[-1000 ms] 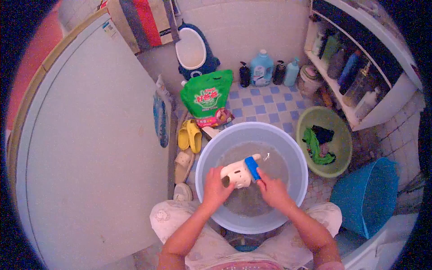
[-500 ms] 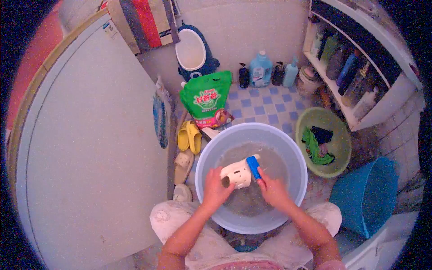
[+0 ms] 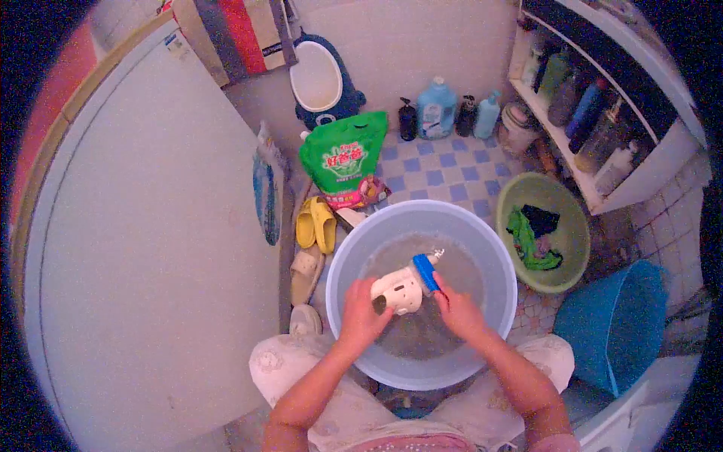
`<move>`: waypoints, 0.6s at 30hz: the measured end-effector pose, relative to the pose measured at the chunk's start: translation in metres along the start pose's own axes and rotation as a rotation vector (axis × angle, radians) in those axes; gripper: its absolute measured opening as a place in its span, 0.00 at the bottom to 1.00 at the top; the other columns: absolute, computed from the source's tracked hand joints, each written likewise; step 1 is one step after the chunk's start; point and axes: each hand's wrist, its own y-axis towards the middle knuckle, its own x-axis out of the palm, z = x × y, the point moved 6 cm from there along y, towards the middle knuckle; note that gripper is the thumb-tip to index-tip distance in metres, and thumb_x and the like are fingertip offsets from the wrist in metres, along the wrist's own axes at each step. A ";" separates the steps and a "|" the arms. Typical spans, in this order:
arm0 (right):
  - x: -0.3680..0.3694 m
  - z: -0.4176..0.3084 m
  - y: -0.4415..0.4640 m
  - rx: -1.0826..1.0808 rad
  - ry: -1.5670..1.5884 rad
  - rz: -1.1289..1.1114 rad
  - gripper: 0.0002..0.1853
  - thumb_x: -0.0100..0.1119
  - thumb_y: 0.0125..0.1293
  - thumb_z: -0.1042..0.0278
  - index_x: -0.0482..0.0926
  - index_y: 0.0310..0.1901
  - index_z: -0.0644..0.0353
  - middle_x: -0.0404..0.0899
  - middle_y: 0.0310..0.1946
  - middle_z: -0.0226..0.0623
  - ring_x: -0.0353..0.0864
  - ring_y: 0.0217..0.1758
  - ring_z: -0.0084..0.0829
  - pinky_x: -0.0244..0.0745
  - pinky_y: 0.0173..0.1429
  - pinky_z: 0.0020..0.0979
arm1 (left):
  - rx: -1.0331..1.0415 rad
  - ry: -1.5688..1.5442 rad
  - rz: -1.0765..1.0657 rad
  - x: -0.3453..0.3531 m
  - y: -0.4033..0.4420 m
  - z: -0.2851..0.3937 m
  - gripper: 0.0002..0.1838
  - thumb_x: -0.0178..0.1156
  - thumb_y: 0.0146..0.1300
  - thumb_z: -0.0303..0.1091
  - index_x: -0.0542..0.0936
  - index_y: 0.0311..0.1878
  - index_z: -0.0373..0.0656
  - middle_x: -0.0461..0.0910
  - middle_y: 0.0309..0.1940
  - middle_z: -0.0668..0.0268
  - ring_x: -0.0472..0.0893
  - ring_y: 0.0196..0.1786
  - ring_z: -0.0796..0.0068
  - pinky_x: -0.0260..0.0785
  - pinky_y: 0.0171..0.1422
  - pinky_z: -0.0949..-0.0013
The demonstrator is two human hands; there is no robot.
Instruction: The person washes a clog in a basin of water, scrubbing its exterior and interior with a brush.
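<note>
Over a large pale-blue basin [image 3: 491, 264], my left hand [image 3: 364, 316] grips a cream clog with small holes [image 3: 399, 291] by its near left end. My right hand [image 3: 459, 310] is closed on a blue scrubbing brush [image 3: 425, 273], which lies against the clog's far right side. The brush's bristles are mostly hidden. Below the clog, cloudy greyish water [image 3: 418, 343] fills the basin's bottom. A little white foam [image 3: 439, 254] shows beyond the clog's far end.
A green detergent pouch [image 3: 345, 158], yellow clogs [image 3: 316, 224] and beige slippers [image 3: 304, 271] are left of the basin. To the right are a green tub [image 3: 576, 248] with clothes and a blue bucket [image 3: 602, 331]. Several bottles [image 3: 437, 111] line the back wall.
The brush has shifted slightly up along the clog and tilted, my right hand moving with it. White foam now shows at the clog's far end. The camera view has shifted slightly.
</note>
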 end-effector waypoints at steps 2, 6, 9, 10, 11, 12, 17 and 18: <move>-0.003 0.000 0.000 0.079 -0.060 -0.009 0.24 0.51 0.66 0.62 0.65 0.65 0.43 0.79 0.30 0.54 0.79 0.32 0.55 0.74 0.38 0.45 | -0.013 0.012 -0.008 -0.002 0.000 -0.001 0.31 0.70 0.43 0.30 0.69 0.52 0.38 0.69 0.44 0.52 0.70 0.50 0.48 0.64 0.55 0.54; -0.005 -0.051 -0.024 -0.162 -0.036 -0.035 0.24 0.51 0.67 0.62 0.65 0.64 0.41 0.79 0.30 0.54 0.79 0.30 0.55 0.73 0.38 0.46 | -0.036 0.031 -0.066 -0.001 -0.002 -0.005 0.31 0.70 0.42 0.31 0.69 0.52 0.37 0.69 0.44 0.51 0.70 0.50 0.47 0.64 0.56 0.54; 0.001 -0.056 -0.028 -0.160 -0.001 -0.100 0.23 0.51 0.67 0.62 0.66 0.64 0.42 0.79 0.30 0.54 0.79 0.30 0.54 0.73 0.37 0.47 | 0.003 0.007 -0.013 0.000 -0.003 -0.001 0.31 0.70 0.42 0.31 0.69 0.52 0.36 0.69 0.44 0.51 0.70 0.50 0.47 0.64 0.56 0.55; 0.004 -0.049 -0.025 -0.095 0.013 -0.104 0.23 0.51 0.66 0.63 0.67 0.63 0.43 0.79 0.30 0.53 0.79 0.30 0.54 0.73 0.37 0.47 | 0.001 0.008 -0.016 0.001 -0.003 -0.001 0.31 0.70 0.42 0.31 0.69 0.52 0.36 0.69 0.44 0.51 0.70 0.50 0.47 0.64 0.56 0.55; 0.010 -0.036 -0.018 -0.096 0.015 -0.103 0.23 0.51 0.66 0.63 0.67 0.63 0.43 0.79 0.30 0.53 0.79 0.30 0.54 0.73 0.37 0.47 | -0.022 -0.004 -0.014 0.001 -0.002 -0.002 0.31 0.70 0.42 0.31 0.69 0.52 0.36 0.69 0.44 0.51 0.70 0.50 0.47 0.64 0.56 0.55; 0.012 -0.014 -0.008 -0.087 0.015 -0.029 0.22 0.51 0.67 0.62 0.67 0.63 0.43 0.79 0.31 0.54 0.80 0.31 0.54 0.73 0.38 0.47 | -0.039 -0.015 -0.009 0.001 -0.001 -0.002 0.32 0.70 0.42 0.31 0.69 0.52 0.36 0.69 0.44 0.51 0.70 0.50 0.48 0.64 0.56 0.55; -0.015 -0.001 -0.002 0.068 -0.037 0.045 0.22 0.50 0.67 0.60 0.67 0.63 0.43 0.79 0.35 0.55 0.80 0.34 0.54 0.73 0.40 0.48 | -0.032 0.022 -0.013 0.001 -0.003 -0.004 0.32 0.70 0.42 0.32 0.68 0.52 0.35 0.69 0.44 0.51 0.70 0.50 0.48 0.64 0.56 0.55; -0.010 -0.012 -0.007 -0.018 -0.016 0.037 0.22 0.50 0.67 0.59 0.67 0.63 0.43 0.79 0.35 0.55 0.80 0.35 0.54 0.73 0.42 0.48 | -0.032 0.029 -0.021 0.002 -0.003 -0.005 0.32 0.70 0.43 0.32 0.68 0.52 0.35 0.69 0.44 0.51 0.70 0.50 0.48 0.64 0.56 0.55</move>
